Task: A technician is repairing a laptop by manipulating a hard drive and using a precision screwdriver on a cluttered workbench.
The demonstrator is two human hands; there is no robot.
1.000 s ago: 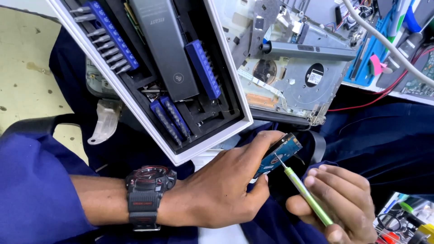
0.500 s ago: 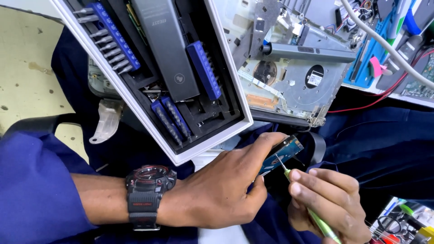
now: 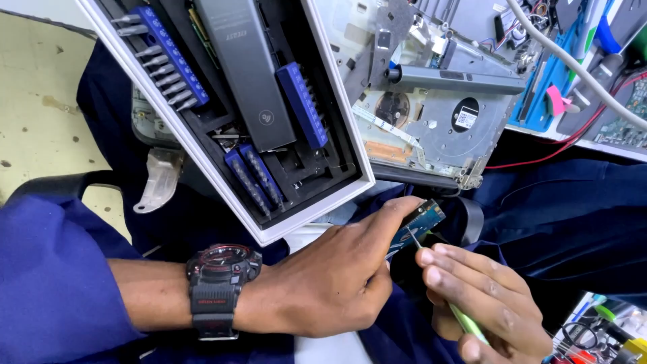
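Cramped repair spot: person seated, lap in dark blue workwear, pale floor (image 3: 40, 101) at left, stripped metal chassis (image 3: 431, 114) and cluttered bench beyond. An open bit-set case (image 3: 269, 135) leans over the knees, blue bit holders inside. Left hand (image 3: 330, 283), wristwatch (image 3: 219, 286) on it, pinches a small blue circuit board (image 3: 414, 226) between thumb and forefinger, closed firmly on its near end, held above the lap. Right hand (image 3: 485, 303) is closed around a thin green-handled screwdriver (image 3: 445, 290), tip touching the board. Board's long axis runs lower left to upper right, free end pointing toward the chassis. Risk, as judged: the tip could skate off and scratch the board, or a loosened screw could drop into the clothing folds.
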